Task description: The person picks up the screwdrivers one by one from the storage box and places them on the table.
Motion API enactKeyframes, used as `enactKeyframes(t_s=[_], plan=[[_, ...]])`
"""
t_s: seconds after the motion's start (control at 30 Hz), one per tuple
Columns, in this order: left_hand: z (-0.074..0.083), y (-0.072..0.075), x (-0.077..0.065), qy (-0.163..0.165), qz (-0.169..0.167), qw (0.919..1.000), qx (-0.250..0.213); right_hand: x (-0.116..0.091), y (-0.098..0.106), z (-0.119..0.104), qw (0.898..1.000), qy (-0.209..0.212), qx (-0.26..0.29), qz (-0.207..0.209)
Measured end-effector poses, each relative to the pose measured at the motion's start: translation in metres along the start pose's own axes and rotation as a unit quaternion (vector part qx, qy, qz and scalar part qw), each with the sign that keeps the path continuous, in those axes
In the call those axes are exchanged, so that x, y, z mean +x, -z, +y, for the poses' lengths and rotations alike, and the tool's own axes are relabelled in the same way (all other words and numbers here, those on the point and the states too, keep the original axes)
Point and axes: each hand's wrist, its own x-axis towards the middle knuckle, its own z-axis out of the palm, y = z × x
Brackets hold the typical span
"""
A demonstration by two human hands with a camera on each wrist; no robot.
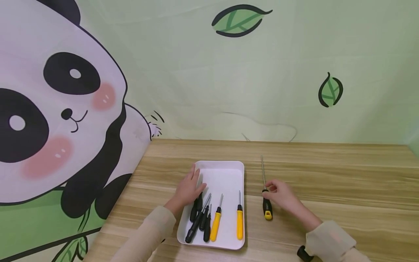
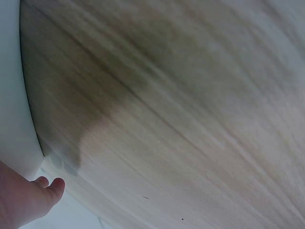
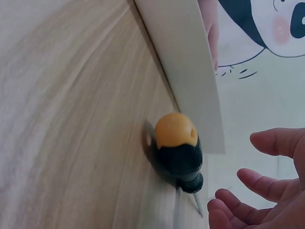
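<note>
A screwdriver with a black handle and yellow end [image 1: 267, 209] lies on the table to the right of the white tray [image 1: 222, 178], its shaft pointing away. My right hand [image 1: 283, 194] is over it; the right wrist view shows the fingers [image 3: 267, 186] spread apart from the handle [image 3: 178, 152]. At the tray's left rim rests my left hand [image 1: 186, 189], fingers extended. Inside the tray are several black-handled screwdrivers [image 1: 207, 229], partly hidden by that hand, and two yellow-handled ones, one mid-tray [image 1: 215, 225] and one by the right wall [image 1: 240, 223].
The wood-grain table [image 1: 360, 182] reaches back to a pale green wall cloth [image 1: 183, 91] printed with a panda [image 1: 82, 127] and leaves. A black band [image 1: 304, 253] shows at the right sleeve. In the left wrist view, the tray's outer wall [image 2: 12, 95] borders bare tabletop.
</note>
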Motion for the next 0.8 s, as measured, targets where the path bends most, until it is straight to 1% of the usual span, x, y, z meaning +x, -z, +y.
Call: enactKeyframes(t_s=[0.2,0.33,0.5,0.57,0.8], plan=[[-0.001,-0.001,0.000,0.005,-0.002,1.0000,-0.004,-0.004,-0.003,-0.007,1.000,0.021,-0.020,0.005],[-0.002,-0.002,0.000,0.002,0.000,1.0000,-0.002,-0.006,-0.006,-0.010,0.999,0.043,-0.016,0.002],[-0.002,-0.001,0.000,-0.004,0.003,1.0000,-0.006,-0.008,-0.011,-0.013,0.996,0.085,-0.011,-0.003],[-0.003,-0.001,0.000,-0.002,-0.002,1.0000,-0.007,-0.009,-0.013,-0.014,0.995,0.100,-0.012,-0.005],[-0.004,-0.002,0.001,-0.005,0.001,0.9999,-0.009,-0.013,-0.022,-0.020,0.992,0.123,-0.006,-0.015]])
